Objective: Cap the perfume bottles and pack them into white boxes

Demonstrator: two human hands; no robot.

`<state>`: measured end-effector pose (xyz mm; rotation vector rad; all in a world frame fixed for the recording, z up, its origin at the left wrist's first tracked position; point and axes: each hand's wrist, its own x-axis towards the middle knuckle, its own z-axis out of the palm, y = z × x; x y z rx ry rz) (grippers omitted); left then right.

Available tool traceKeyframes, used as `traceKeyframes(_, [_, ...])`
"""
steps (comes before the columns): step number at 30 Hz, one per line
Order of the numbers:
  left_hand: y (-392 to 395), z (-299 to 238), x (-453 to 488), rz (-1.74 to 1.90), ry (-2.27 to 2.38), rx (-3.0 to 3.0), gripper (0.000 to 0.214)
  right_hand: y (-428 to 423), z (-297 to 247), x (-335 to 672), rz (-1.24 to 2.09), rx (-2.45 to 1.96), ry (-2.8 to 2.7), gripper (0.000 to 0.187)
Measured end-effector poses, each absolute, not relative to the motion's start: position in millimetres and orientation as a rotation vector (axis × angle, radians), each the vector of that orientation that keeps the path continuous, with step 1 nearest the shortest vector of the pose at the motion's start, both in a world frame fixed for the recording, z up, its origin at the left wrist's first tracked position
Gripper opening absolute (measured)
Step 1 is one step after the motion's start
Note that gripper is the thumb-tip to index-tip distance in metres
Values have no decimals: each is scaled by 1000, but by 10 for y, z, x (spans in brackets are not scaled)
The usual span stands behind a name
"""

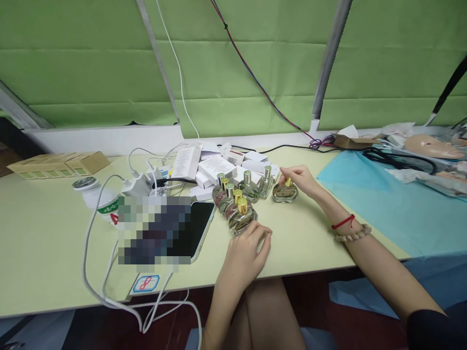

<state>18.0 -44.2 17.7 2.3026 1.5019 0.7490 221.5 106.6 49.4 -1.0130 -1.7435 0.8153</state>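
Several glass bottles (241, 223) cluster just beyond the left hand (250, 247), which curls thumb to finger, whether on anything I cannot tell, while the right hand (301, 178) pinches a gold-capped bottle (285, 196). White boxes (218, 168) lie beyond both hands, a phone (202, 221) and cables (83, 262) to their left, blue sheeting (383, 209) to their right, on a pale table (47, 243) before green blinds (288, 68)

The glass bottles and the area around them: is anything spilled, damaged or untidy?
I see no spill or damage near the glass bottles. The white boxes behind them look untidy, heaped at different angles, whereas the brown boxes at left sit lined up.
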Motion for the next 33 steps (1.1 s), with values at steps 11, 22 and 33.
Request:
traceKeyframes(11, [-437, 176, 178, 745, 1515, 2295, 24, 1048, 469, 2164, 768, -984, -1734, 45])
traceKeyframes(22, [-425, 156, 176, 753, 1507, 2302, 23, 1136, 279, 2131, 803, -926, -1901, 86])
traceKeyframes(33, [-436, 153, 169, 761, 1505, 2300, 22, 1125, 227, 2066, 769, -973, -1903, 62])
